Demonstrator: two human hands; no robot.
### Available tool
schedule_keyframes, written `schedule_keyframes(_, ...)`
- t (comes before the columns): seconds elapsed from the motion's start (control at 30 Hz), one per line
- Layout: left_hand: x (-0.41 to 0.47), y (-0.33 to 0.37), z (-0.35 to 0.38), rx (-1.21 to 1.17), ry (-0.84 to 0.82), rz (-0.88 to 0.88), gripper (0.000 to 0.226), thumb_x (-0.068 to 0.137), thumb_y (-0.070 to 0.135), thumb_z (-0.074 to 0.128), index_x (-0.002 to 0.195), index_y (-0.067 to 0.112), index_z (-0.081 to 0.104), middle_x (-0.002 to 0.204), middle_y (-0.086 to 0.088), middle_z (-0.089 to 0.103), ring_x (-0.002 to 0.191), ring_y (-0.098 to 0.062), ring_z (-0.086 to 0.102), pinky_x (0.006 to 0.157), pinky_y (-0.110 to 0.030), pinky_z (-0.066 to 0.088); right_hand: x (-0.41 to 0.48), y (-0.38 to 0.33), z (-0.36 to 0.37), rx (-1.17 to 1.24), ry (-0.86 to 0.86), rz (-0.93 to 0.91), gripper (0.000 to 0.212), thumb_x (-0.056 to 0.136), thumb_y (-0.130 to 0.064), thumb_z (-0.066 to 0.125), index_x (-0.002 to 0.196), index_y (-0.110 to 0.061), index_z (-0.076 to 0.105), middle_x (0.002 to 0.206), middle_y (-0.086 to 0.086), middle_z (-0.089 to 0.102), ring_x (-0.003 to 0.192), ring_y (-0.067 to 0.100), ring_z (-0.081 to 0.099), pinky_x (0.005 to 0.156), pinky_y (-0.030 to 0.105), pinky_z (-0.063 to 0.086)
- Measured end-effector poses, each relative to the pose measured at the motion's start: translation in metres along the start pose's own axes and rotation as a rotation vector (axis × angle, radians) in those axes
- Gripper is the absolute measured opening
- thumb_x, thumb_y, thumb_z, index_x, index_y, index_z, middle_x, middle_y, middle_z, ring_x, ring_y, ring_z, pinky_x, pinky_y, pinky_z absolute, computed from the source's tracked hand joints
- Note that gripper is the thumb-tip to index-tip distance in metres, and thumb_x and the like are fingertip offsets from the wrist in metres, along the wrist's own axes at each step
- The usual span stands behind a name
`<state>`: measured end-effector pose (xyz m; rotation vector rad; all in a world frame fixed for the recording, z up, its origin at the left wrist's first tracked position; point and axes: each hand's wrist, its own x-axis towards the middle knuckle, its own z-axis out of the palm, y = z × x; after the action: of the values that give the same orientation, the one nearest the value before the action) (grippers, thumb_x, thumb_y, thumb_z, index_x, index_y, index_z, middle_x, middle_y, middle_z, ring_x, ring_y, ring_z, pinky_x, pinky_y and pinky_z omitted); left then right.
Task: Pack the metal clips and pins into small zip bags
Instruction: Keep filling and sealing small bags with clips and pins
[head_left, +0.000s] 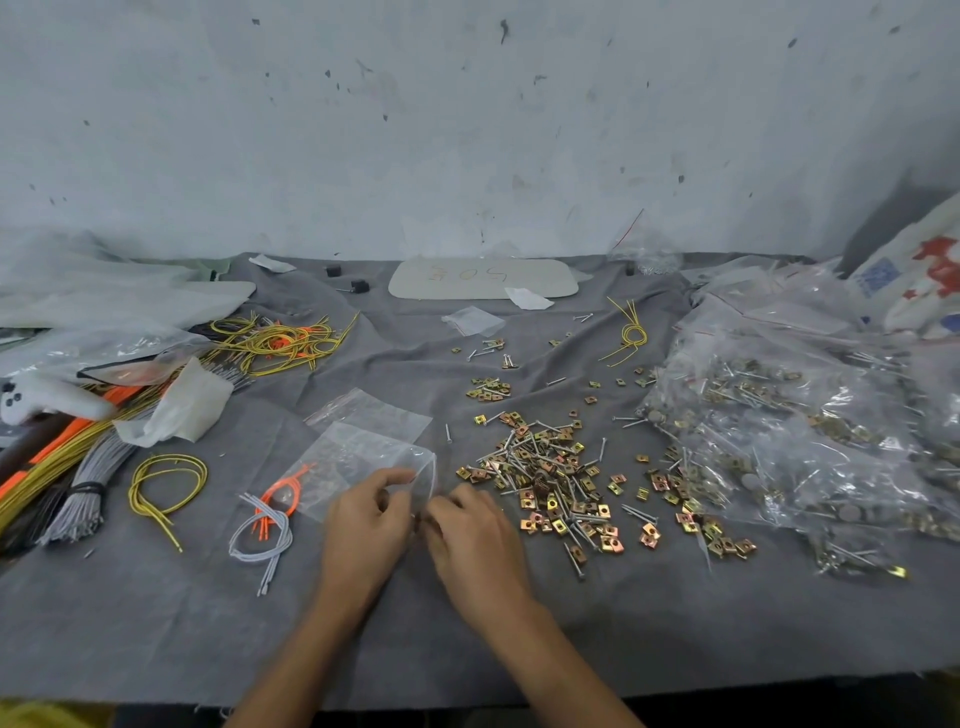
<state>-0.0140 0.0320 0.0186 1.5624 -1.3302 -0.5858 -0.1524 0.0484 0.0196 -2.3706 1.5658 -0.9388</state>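
My left hand (366, 525) pinches the mouth of the small clear plastic zip bag (353, 452) — right hand (475, 538) curled alongside, near the heap of brassy square clips and silver pins (550, 483).

Grey cloth (156, 623) w/ clips+pins pile (550, 483), zip bags (363, 447), cords (166, 483).

Zip bag (358, 457) lies left of the clip pile (550, 483) — filled bags (789, 426) (heaped) right.

Pale grey rounded flat board (483, 280), at the far edge of the table (156, 623): faint orange handwriting, three characters, roughly "305", though the reading is uncertain.
White woven sack (914, 280), well right of the board: red star shapes and a blue printed block, too blurred to read.
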Motion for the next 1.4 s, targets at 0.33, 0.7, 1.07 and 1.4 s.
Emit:
schedule_keyframes(0.33, 0.003, -0.003, 0.0, 0.005, 0.001, -0.004, 0.033, 0.075, 0.031, 0.049, 0.097, 0.03, 0.073, 0.061, -0.007, 0.066, 0.058, -0.025, 0.064, 0.064, -0.049, 0.056, 0.002, 0.01, -0.01, 0.187, -0.059, 0.03, 0.022, 0.097, -0.028, 0.054, 0.115, -0.027, 0.067, 0.104, -0.003, 0.06, 0.1, 0.017, 0.051, 0.087, 0.033, 0.043)
schedule_keyframes(0.7, 0.006, -0.009, 0.002, -0.012, 0.009, -0.013, 0.033, 0.077, 0.035, 0.049, 0.098, 0.029, 0.074, 0.066, -0.007, 0.068, 0.054, -0.02, 0.056, 0.06, -0.045, 0.052, 0.03, 0.093, -0.08, -0.037, -0.011, 0.329, 0.008, 0.094, -0.028, 0.062, 0.091, -0.03, 0.069, 0.094, -0.011, 0.059, 0.095, 0.017, 0.055, 0.075, 0.029, 0.04)
schedule_keyframes(1.07, 0.004, -0.007, 0.001, -0.028, 0.006, -0.003, 0.037, 0.077, 0.037, 0.048, 0.101, 0.028, 0.075, 0.058, -0.001, 0.063, 0.051, -0.015, 0.052, 0.059, -0.041, 0.049, 0.031, 0.093, -0.079, -0.137, -0.155, 0.326, 0.014, 0.1, -0.031, 0.055, 0.102, -0.032, 0.069, 0.104, -0.005, 0.059, 0.103, 0.019, 0.054, 0.088, 0.038, 0.049)
schedule_keyframes(1.4, 0.004, -0.004, 0.0, -0.01, 0.013, 0.0, 0.036, 0.077, 0.035, 0.048, 0.1, 0.027, 0.075, 0.059, -0.008, 0.063, 0.05, -0.017, 0.053, 0.059, -0.044, 0.051, 0.034, 0.093, -0.08, -0.126, -0.285, 0.317, 0.008, 0.099, -0.032, 0.056, 0.1, -0.033, 0.064, 0.109, -0.007, 0.058, 0.108, 0.02, 0.055, 0.095, 0.041, 0.048)
